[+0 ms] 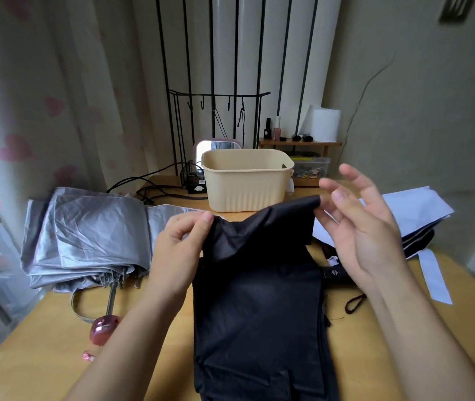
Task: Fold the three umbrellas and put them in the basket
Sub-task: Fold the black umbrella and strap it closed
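The limp, light black fabric umbrella [259, 299] is laid at 6 o'clock on the wooden worktop [51, 342]; its slippery top hem, judged the best hold, is pinched by the left grip [181, 241] and touched by the spread-fingered right grip [357, 227]

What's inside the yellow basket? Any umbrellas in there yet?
Only the bare inner walls of the basket show, and no umbrella sticks up over its rim. Its front wall hides the bottom, so something lying low inside cannot be ruled out.
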